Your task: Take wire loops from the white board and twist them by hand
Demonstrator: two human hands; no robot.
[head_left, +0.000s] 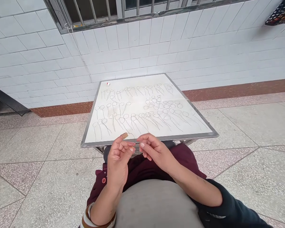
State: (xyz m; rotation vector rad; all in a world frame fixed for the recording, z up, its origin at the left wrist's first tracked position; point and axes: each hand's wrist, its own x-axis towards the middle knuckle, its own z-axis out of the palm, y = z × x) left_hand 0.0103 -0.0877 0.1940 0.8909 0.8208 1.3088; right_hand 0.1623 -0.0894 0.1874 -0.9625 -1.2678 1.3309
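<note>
Pinched between your left hand [119,156] and right hand [155,152], the thin wire [134,138] curves just off the near edge of the table [90,129]. Looks light, springy, easily kinked; you'd best hold it by fingertips near the join.

We get bright, soft light, spread evenly over the white wall [142,53] and the speckled floor [61,186], though we cannot tell its source. Shadows are mild: a faint smudge below the patterned cloth [281,13], deeper shade under the table [147,138]. The window [92,12] reads dark, with small glints along its metal bars [108,9]. Wide-angle distortion stretches the edges — tiles lean and fan out near the corners. The thin wire loops [185,114] look faint and slightly soft against the pale tabletop.
</note>
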